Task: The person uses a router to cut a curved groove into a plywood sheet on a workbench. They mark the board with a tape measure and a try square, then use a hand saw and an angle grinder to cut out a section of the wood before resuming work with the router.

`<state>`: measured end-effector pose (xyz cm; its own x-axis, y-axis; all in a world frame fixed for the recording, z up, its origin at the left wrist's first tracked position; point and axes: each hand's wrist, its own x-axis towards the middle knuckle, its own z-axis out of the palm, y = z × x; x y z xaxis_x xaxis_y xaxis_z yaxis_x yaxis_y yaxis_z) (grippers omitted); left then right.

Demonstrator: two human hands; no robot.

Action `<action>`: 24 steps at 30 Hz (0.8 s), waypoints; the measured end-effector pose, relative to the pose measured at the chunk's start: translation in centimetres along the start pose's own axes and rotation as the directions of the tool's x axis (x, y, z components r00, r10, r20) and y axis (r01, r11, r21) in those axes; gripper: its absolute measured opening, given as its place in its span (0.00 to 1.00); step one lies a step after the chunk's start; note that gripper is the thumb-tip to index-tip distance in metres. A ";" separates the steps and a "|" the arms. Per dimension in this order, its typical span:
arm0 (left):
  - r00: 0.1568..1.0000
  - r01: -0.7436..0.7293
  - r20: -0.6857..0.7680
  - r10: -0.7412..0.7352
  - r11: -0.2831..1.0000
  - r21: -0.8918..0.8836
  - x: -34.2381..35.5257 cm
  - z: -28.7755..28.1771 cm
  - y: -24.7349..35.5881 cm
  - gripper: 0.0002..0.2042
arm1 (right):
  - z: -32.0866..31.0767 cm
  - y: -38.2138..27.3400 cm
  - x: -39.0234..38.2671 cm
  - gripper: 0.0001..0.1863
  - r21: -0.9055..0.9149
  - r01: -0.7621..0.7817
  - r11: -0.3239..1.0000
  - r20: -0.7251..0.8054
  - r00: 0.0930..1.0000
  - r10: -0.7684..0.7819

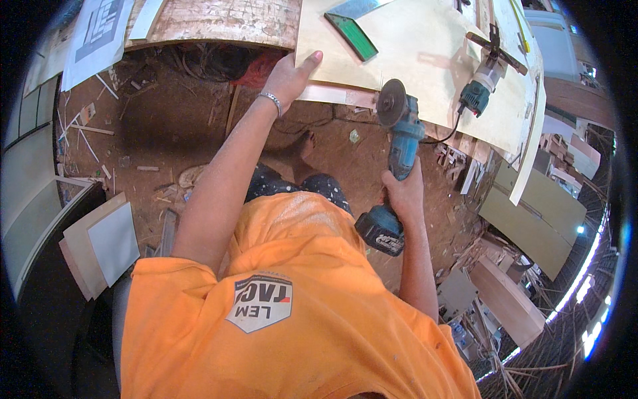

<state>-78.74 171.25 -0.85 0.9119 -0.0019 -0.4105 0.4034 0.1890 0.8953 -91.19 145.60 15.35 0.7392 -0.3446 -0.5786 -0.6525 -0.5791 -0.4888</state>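
Note:
My right hand is closed round the body of a teal cordless angle grinder, with its black battery at the lower end. The grinder's round disc is close to the front edge of a pale plywood sheet; whether it touches cannot be told. At the sheet's left corner my left hand grips the edge, thumb on top and the other fingers mostly hidden. A try square with a green handle lies on the sheet. To its right lies a teal corded trim router.
A worn wooden bench runs along the far left, with a printed sheet hanging over it. Offcuts litter the dirt floor. Boards lean at the left, and more panels stand at the right. The router's cord hangs by the grinder.

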 end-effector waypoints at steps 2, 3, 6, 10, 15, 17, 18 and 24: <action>1.000 0.001 0.001 -0.001 1.000 -0.007 -0.1 0.1 0.2 0.35 | -0.3 0.5 0.5 0.25 -0.041 0.014 0.999 -0.009 1.000 -0.014; 1.000 0.008 0.003 -0.008 1.000 -0.017 -0.2 0.1 0.3 0.35 | -0.3 0.6 0.7 0.24 -0.061 0.022 0.998 -0.012 1.000 -0.022; 1.000 0.024 0.003 -0.024 0.999 -0.035 -0.4 0.2 0.6 0.34 | -0.4 -0.4 0.4 0.23 -0.043 0.012 0.999 -0.013 1.000 -0.013; 1.000 0.028 -0.009 -0.029 0.997 -0.075 -0.5 0.2 0.7 0.33 | -0.3 0.0 0.6 0.23 -0.067 0.023 0.997 -0.010 1.000 -0.023; 0.999 0.036 -0.008 -0.037 0.999 -0.035 -0.6 0.3 1.1 0.33 | -0.4 -0.3 0.5 0.24 -0.055 0.008 0.998 -0.005 1.000 -0.008; 0.999 0.038 0.001 -0.038 0.999 -0.031 -0.6 0.2 1.1 0.33 | -0.4 -0.3 0.6 0.25 -0.067 0.028 0.997 -0.017 0.999 -0.029; 0.999 0.035 0.008 -0.035 0.999 -0.037 -0.5 0.2 0.9 0.33 | -0.4 -0.4 0.7 0.25 -0.072 0.040 0.997 -0.024 0.999 -0.042; 0.999 0.046 -0.002 -0.046 0.999 0.029 -0.4 0.0 1.0 0.34 | -0.7 0.0 0.6 0.26 -0.067 0.030 0.997 0.001 1.000 -0.030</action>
<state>-78.71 171.42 0.21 0.8920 -0.0084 -0.4520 0.4474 0.1604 0.8799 -90.61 144.92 15.43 0.7582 -0.3266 -0.5644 -0.6177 -0.6370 -0.4611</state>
